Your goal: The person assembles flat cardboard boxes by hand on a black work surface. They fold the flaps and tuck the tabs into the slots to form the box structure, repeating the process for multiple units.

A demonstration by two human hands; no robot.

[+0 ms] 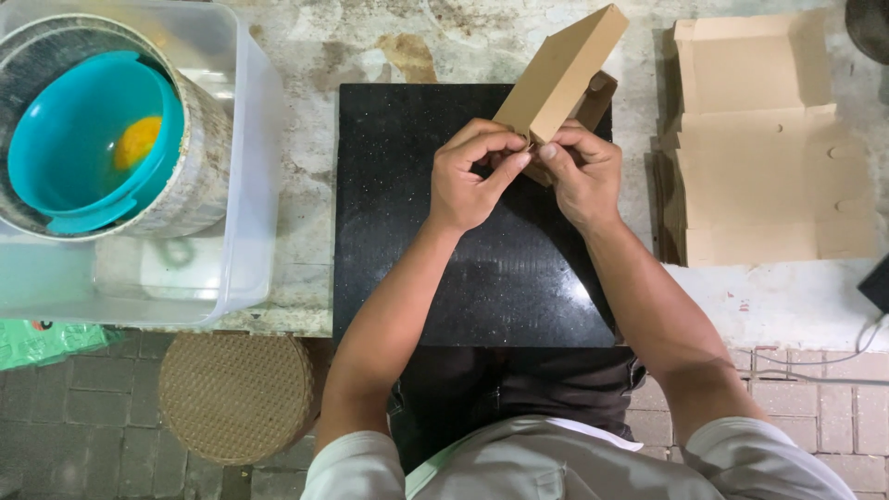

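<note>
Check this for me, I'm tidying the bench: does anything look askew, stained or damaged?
The worktop has brown stains and worn patches near its far edge. The small cardboard box is tilted only because the left hand and right hand hold it. The flat cardboard stack lies orderly.

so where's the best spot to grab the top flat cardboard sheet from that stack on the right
Probably by the long left edge of the flat cardboard sheet, coming from the slab's side. That edge faces the right hand, which is busy with the left hand on the folded box. The sheet lies flat, so slide fingers under.
</note>
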